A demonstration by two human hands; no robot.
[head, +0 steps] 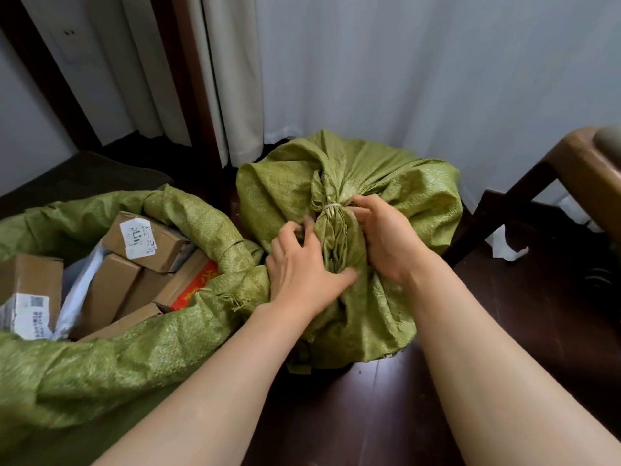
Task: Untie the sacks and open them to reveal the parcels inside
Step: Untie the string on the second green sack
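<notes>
In the head view, a tied sack (396,183) of green woven cloth stood on the dark wooden floor (369,415) in the middle of the scene, close to the pale curtain (369,62) at the far side. Its gathered neck (337,243) lay towards the near side, bound by a thin white tie (331,206) that was still in place. The left hand (302,267) grasped the neck from the left, its thumb laid across the bunched cloth below the tie and its fingers curled in at the side. The right hand (386,240) clasped the neck from the right, with its curled fingertips touching the tie.

To the left, touching the tied sack, an open sack (100,368) lay with its mouth spread wide. Inside it were parcels (144,240): several brown cardboard boxes with white labels, packed against each other, and a pale plastic packet between them. At the right edge stood a brown chair (571,169), with a scrap of white paper (504,245) on the floor beside its leg.
</notes>
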